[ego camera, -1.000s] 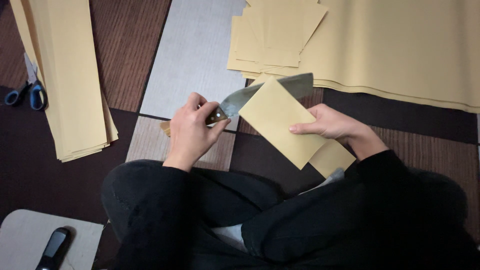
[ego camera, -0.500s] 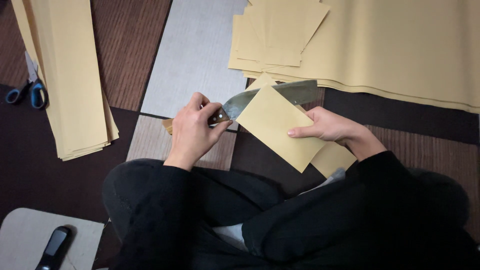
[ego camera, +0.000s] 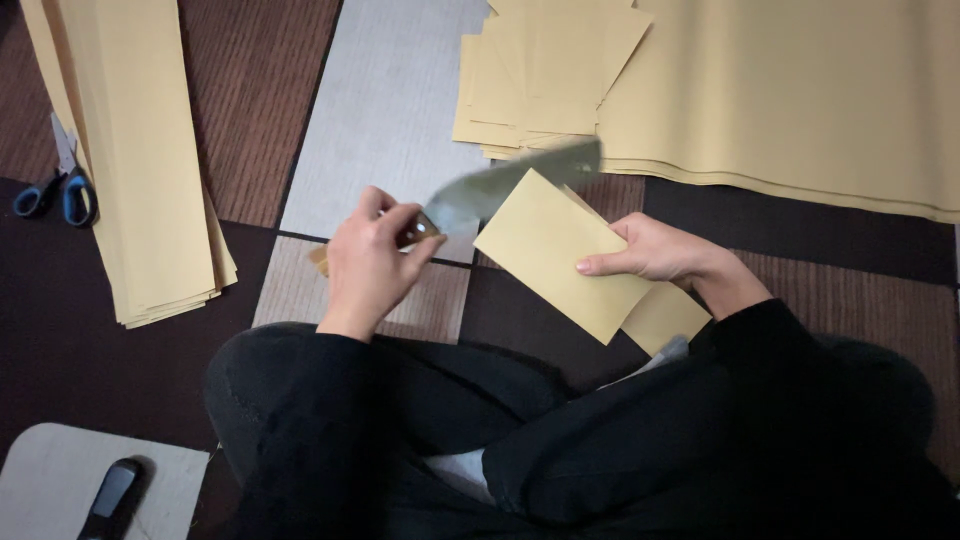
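My left hand [ego camera: 372,256] grips the wooden handle of a broad-bladed knife [ego camera: 510,183]; the blurred blade points up and to the right, over the top edge of a folded yellow paper piece [ego camera: 560,250]. My right hand [ego camera: 655,252] holds that paper by its right side, above my crossed legs in dark trousers. The paper is tilted, with a second layer showing below my hand.
A pile of small yellow paper rectangles [ego camera: 545,75] lies ahead, beside a large stack of yellow sheets [ego camera: 800,100]. Long yellow strips [ego camera: 140,160] lie at left, next to blue-handled scissors [ego camera: 60,190]. A dark device [ego camera: 110,498] rests on a pale board [ego camera: 60,470] at bottom left.
The knife blade has swung upward and away from the paper's top edge. The paper and my right hand have shifted slightly down and right.
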